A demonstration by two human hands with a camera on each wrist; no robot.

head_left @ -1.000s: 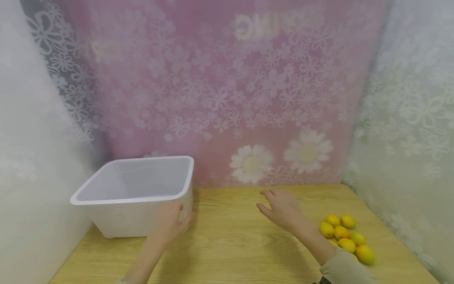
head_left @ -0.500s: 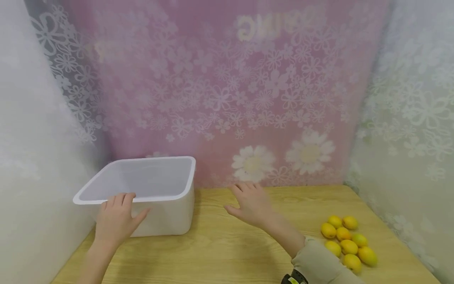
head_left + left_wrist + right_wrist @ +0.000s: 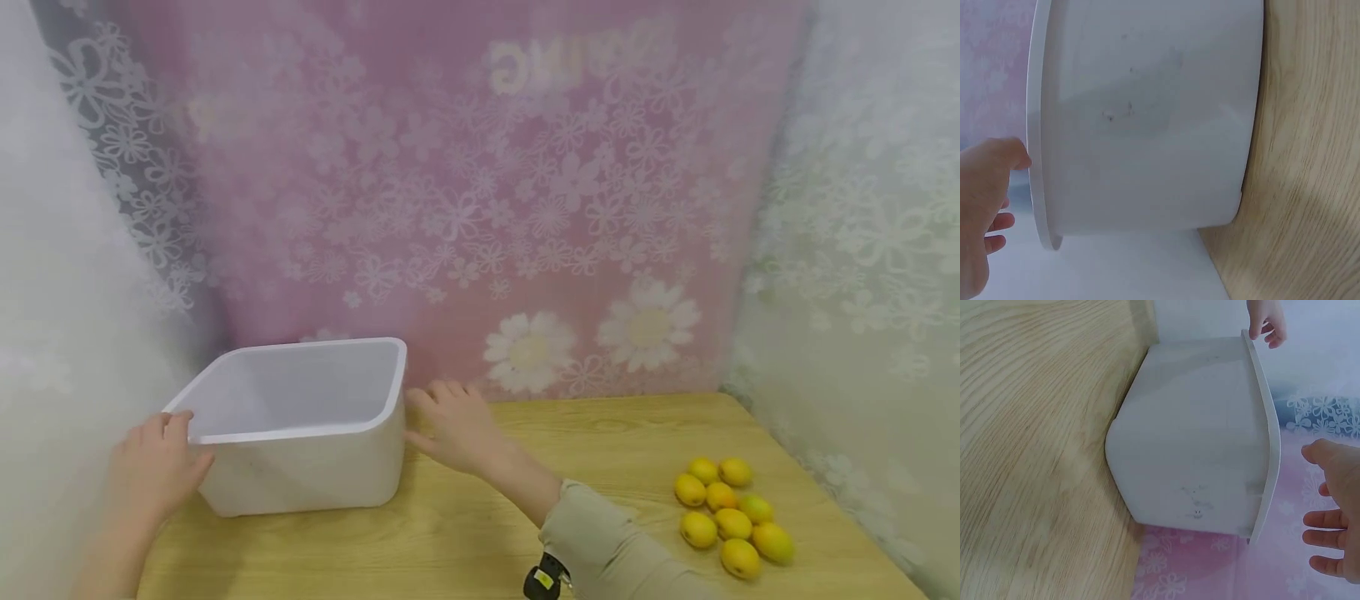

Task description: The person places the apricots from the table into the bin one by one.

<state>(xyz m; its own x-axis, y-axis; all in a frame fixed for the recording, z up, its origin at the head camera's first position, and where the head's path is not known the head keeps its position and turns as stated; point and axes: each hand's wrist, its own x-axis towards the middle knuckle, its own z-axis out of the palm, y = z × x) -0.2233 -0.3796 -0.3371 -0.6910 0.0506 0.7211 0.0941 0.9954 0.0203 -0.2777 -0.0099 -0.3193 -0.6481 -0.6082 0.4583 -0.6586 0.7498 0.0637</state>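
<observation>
A white rectangular plastic tub (image 3: 300, 477), its top uncovered, stands on the wooden table at the left. My left hand (image 3: 150, 471) is at the tub's front-left rim corner, fingers loosely bent. In the left wrist view, the thumb of that hand (image 3: 979, 200) lies at the rim's edge; whether it touches, I cannot tell. By the tub's right side is my right hand (image 3: 463, 431), fingers spread. The right wrist view shows a gap between this hand (image 3: 1341, 497) and the tub rim (image 3: 1274, 447). Neither hand grips anything.
Several oval yellow fruits (image 3: 741, 558), some tinged green or orange, lie grouped at the table's right. A flower-patterned pink sheet (image 3: 480, 208) rises behind the wooden table (image 3: 480, 533). Pale sheets enclose the left and right sides. A black watch (image 3: 543, 579) is on the right wrist.
My left hand has moved left along the tub's front to its left corner. My right hand has travelled left from mid-table to the tub's right side. Tub and fruits look unmoved.
</observation>
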